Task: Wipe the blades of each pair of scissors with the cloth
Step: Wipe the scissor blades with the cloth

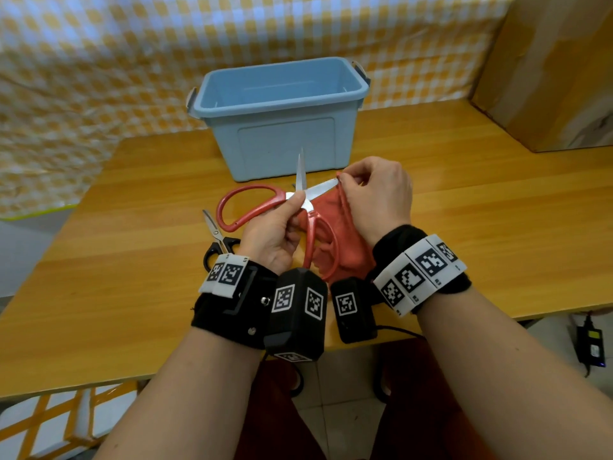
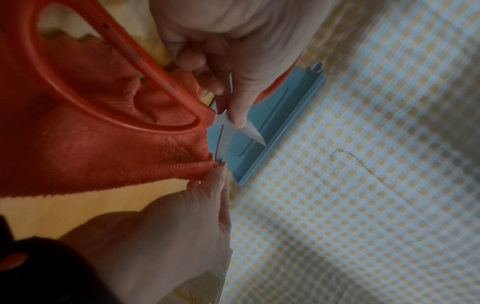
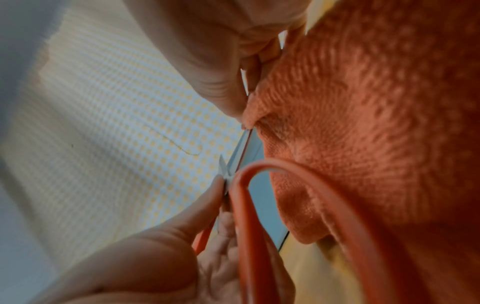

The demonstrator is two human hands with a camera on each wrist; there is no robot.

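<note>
Red scissors (image 1: 265, 202), blades spread, are held above the table's middle: your left hand (image 1: 275, 234) pinches the pivot, your right hand (image 1: 374, 194) pinches the cloth (image 1: 335, 224) around one blade. Draw toward the tip, fingers behind the edge.

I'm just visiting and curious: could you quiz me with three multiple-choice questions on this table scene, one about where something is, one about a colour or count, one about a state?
1. Where do the black-handled scissors lie?
A. inside the bin
B. on the table, by the left hand
C. on the cardboard box

2. How many pairs of scissors are in view?
A. one
B. two
C. three

3. How do the blades of the red-handled scissors stand?
A. spread apart
B. closed together
C. wrapped fully in cloth

Answers:
1 B: they rest on the wooden table beside the left hand.
2 B: a red pair and a black pair.
3 A: one blade points up while the right hand pinches the red cloth round the other.
</note>
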